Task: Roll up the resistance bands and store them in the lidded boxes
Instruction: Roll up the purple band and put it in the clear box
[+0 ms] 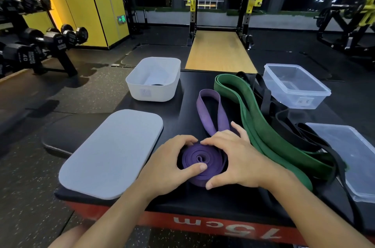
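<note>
Near the front edge of the counter (182,200), my left hand (168,158) and right hand (233,158) curl around the half-wound purple band (199,163), soft, springy rubber likely to uncoil unless gripped by its outer rim.

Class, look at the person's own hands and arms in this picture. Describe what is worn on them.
The left hand and right hand are bare: no gloves, rings or watch show. Both forearms are bare too, with no sleeve in view.
</note>
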Demonstrator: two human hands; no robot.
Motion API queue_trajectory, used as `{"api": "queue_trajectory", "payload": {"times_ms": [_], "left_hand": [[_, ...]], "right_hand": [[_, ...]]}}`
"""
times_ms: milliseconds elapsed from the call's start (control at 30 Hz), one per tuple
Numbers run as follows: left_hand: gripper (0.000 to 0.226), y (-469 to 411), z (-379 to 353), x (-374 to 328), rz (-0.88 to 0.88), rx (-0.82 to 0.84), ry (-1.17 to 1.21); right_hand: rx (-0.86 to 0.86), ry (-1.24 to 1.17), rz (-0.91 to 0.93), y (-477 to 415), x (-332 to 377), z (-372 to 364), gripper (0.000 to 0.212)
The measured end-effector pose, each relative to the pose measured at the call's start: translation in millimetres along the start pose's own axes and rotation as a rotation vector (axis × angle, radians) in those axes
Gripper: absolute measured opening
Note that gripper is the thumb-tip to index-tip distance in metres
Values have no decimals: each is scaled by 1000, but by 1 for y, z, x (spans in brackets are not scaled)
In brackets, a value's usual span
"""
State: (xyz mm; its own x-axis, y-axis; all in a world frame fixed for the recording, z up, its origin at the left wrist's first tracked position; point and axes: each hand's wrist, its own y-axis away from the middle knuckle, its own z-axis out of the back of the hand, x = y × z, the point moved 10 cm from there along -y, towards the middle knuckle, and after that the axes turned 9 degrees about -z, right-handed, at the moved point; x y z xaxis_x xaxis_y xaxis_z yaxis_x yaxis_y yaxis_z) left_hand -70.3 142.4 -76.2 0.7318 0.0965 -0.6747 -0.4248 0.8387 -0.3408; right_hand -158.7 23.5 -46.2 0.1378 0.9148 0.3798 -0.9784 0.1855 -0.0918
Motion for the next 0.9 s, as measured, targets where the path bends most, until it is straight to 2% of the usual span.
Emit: {"api": "queue_trajectory", "payload": {"times_ms": [300,500,600,800,900], "left_hand": [[51,0,5,-1,7,-55,28],[58,0,5,10,61,-94,70],[60,0,7,13,81,-98,86],[69,0,8,17,109,-92,98],[71,1,8,17,119,-87,100]], "right_hand": [[-253,75,-102,1,11,-4,88],[-409,176,-239,5,18,-5,79],[-307,155,-248,2,14,-12,91],[-8,-67,-28,-4,7,-16,112],[98,-124,-47,-9,-5,-17,116]]}}
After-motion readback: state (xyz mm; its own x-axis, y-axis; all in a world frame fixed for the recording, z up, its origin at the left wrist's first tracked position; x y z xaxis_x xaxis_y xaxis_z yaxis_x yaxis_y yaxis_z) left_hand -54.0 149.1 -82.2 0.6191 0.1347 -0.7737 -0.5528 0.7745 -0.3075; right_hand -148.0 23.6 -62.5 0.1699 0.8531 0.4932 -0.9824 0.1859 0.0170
